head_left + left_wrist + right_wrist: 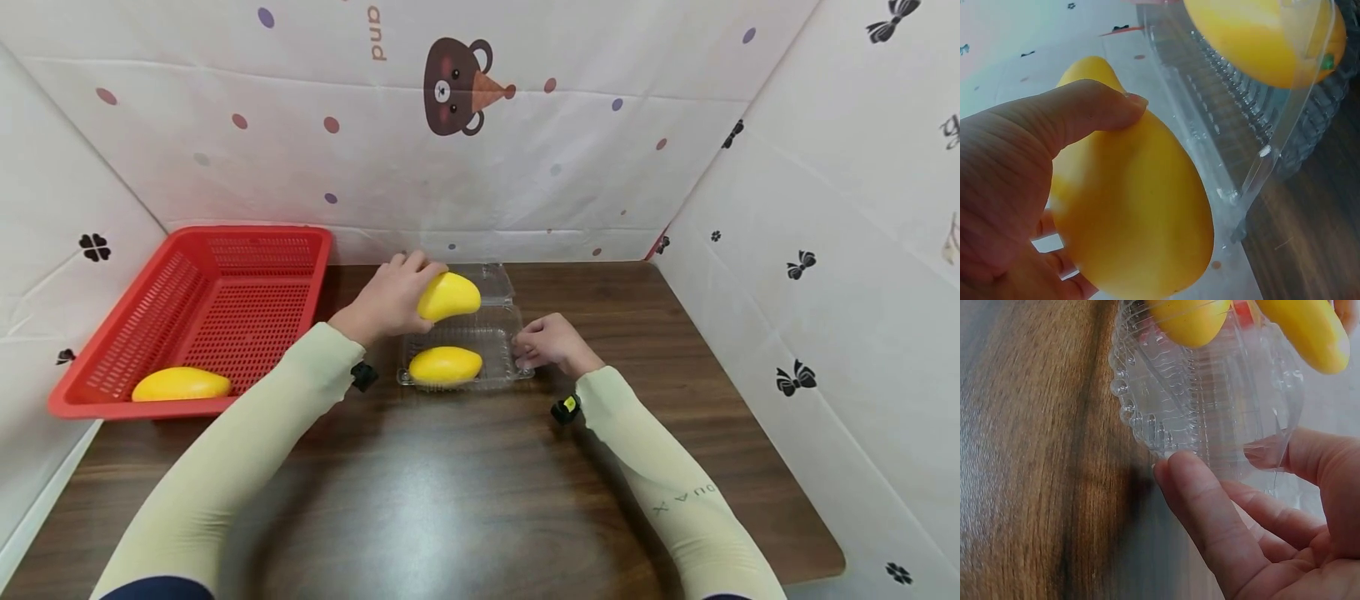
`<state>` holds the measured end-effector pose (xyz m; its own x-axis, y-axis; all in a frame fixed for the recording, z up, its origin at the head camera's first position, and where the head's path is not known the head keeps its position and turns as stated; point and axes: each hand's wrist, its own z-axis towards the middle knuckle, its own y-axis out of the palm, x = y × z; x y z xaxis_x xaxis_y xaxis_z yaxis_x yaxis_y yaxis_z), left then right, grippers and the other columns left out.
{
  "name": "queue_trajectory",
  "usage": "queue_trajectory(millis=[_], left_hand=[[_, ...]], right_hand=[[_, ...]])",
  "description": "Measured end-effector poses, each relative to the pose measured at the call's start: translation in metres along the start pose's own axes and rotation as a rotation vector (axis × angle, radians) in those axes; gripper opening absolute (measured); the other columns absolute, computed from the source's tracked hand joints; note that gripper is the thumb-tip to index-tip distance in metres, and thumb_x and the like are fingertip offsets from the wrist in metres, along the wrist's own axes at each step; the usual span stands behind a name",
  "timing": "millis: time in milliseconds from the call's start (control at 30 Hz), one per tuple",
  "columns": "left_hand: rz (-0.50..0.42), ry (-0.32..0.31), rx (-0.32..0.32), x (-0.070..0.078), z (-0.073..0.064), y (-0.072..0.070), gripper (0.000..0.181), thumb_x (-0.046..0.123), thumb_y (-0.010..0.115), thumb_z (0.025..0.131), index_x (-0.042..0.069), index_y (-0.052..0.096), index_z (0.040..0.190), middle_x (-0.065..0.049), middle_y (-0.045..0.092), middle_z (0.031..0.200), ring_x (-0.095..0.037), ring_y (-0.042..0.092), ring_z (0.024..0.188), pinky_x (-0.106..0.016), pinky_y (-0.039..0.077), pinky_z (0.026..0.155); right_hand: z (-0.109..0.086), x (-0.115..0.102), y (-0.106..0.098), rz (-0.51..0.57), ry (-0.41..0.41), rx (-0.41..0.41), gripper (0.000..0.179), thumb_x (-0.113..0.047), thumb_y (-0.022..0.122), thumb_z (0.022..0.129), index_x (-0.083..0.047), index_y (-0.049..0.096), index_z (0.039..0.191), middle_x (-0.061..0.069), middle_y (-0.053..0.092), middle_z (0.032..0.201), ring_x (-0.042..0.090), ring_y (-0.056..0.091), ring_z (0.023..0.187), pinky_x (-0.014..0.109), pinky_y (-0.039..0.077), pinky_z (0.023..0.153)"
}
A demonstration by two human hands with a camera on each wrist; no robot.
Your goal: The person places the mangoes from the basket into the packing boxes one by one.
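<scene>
Right, left hand (pixel 396 296) has a yellow fruit (pixel 452 297), smooth and mango-shaped. Grip is closed round it: thumb (pixel 1097 109) lies across the narrower part, other fingers wrap the opposite side, partly hidden by the fruit in the left wrist view. Fruit isn't centred in the hand; most of its body sticks out to the right of the fingers in the head view, broad end uncovered by the thumb. It's up in the air over the rear part of a clear plastic container (pixel 497 343), apart from the second fruit (pixel 446 365).

Right hand (pixel 551 342) pinches the container at its right side, near the front corner: thumb on one side of the thin wall, index and middle fingertips together against the outer edge. Container sits on the brown wood-grain table (pixel 450 500), its lid (pixel 491 279) folded open toward the back.

Second fruit lies on its side in the container, toward the left front, well off the right hand's pinch; small green spot (pixel 1328 61) at one end. Third fruit (pixel 182 384) lies in the red basket (pixel 262 308) on the left, against the near wall, well apart from both hands.
</scene>
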<state>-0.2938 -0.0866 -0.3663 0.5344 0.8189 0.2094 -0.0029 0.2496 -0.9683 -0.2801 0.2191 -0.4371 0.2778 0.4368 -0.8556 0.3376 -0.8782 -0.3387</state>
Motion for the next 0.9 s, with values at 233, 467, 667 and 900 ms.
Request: queue_trajectory(millis=[233,467,667,900], left_hand=[[0.017,0.027,-0.026,0.008,0.006,0.008,0.086,0.032,0.090,0.075,0.014,0.047,0.148,-0.013,0.050,0.129,-0.034,0.047,0.111,-0.049,0.046,0.096],[0.026,0.048,-0.075,0.015,0.012,0.019,0.087,0.035,0.090,0.076,0.015,0.047,0.149,-0.013,0.050,0.130,-0.035,0.048,0.111,-0.050,0.045,0.097],[0.018,0.025,-0.099,0.018,0.015,0.028,0.089,0.036,0.092,0.075,0.016,0.047,0.149,-0.012,0.050,0.131,-0.035,0.047,0.116,-0.051,0.045,0.100],[0.005,0.010,-0.117,0.019,0.016,0.031,0.090,0.037,0.092,0.076,0.016,0.045,0.150,-0.012,0.049,0.133,-0.036,0.047,0.121,-0.052,0.045,0.104]], right_hand=[[-0.001,-0.002,0.000,-0.005,0.014,-0.004,0.031,-0.013,0.065,0.100,0.008,0.069,0.122,0.027,0.071,0.118,0.026,0.077,0.086,0.035,0.064,0.077],[-0.001,-0.003,0.002,-0.006,0.012,0.003,0.030,-0.013,0.065,0.099,0.008,0.070,0.120,0.027,0.072,0.116,0.023,0.077,0.082,0.036,0.064,0.076],[0.000,-0.002,0.003,-0.014,0.007,0.006,0.029,-0.012,0.064,0.099,0.008,0.070,0.119,0.026,0.072,0.115,0.022,0.077,0.081,0.036,0.064,0.076],[-0.001,-0.003,0.002,-0.021,0.008,0.014,0.027,-0.012,0.065,0.098,0.007,0.071,0.117,0.024,0.074,0.110,0.022,0.077,0.080,0.038,0.064,0.076]])
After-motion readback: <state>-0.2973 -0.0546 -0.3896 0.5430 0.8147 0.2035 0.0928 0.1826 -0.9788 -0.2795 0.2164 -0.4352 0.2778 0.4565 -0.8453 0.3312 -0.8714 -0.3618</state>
